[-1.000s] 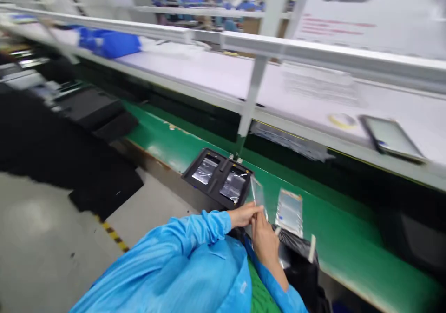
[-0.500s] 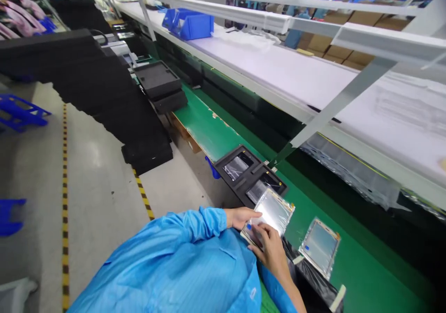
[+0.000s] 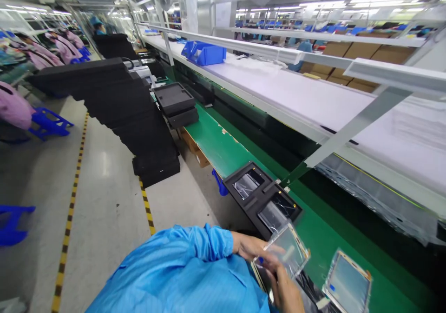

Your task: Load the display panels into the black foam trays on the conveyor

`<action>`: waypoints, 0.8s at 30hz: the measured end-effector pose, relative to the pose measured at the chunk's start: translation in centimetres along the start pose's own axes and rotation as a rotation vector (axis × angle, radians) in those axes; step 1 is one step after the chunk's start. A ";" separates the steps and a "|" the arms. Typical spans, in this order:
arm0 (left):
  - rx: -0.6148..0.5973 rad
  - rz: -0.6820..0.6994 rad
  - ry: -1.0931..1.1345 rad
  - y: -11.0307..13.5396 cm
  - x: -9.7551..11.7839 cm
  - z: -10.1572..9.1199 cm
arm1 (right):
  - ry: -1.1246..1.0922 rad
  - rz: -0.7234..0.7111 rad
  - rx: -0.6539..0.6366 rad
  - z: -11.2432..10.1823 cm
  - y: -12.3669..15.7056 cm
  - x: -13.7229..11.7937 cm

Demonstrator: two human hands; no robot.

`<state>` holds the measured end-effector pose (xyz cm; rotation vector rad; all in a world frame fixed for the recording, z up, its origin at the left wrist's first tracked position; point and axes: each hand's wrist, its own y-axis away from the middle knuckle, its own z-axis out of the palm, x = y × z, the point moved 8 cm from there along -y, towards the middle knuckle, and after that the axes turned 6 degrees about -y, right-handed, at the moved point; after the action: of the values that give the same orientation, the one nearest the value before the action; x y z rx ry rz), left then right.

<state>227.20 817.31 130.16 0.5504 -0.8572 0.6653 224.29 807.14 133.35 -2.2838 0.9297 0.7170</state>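
Both my hands hold one clear-wrapped screen panel (image 3: 287, 250) just above the near edge of the green belt (image 3: 223, 150). My left hand (image 3: 249, 248), in a blue sleeve, grips its left side. My right hand (image 3: 287, 289) pinches its lower edge from below. A black two-pocket tray (image 3: 262, 196) with a panel in each pocket lies on the belt right behind the held panel. A second wrapped panel (image 3: 346, 283) rests on the belt to the right.
A white shelf (image 3: 296, 89) runs above the belt, with a blue bin (image 3: 204, 52) on it. Stacks of black foam trays (image 3: 114, 99) stand on the floor to the left, one more black tray (image 3: 176, 101) on the belt. Blue stools (image 3: 49, 122) and seated people are far left.
The view has swung left and up along the line. The held panel went from edge-on to flat-facing and now sits lower in view, still in both hands.
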 end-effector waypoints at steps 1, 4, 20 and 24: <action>-0.042 -0.032 -0.074 0.3 0.0 0.4 | -0.023 0.040 -0.020 0.0 0.0 0.1; -0.215 -0.062 -0.244 1.0 0.4 2.0 | -0.039 0.061 -0.053 -0.6 -0.7 -0.8; 0.186 -0.256 -0.163 5.4 7.9 -2.2 | 0.473 0.498 1.091 -30.0 7.8 0.3; 0.259 -0.268 -0.093 5.5 5.5 -3.1 | 0.633 0.683 0.929 -27.8 13.6 3.8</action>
<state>227.47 824.76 133.98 0.9183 -0.7709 0.5102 223.79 778.76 146.21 -1.3161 1.8793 -0.2498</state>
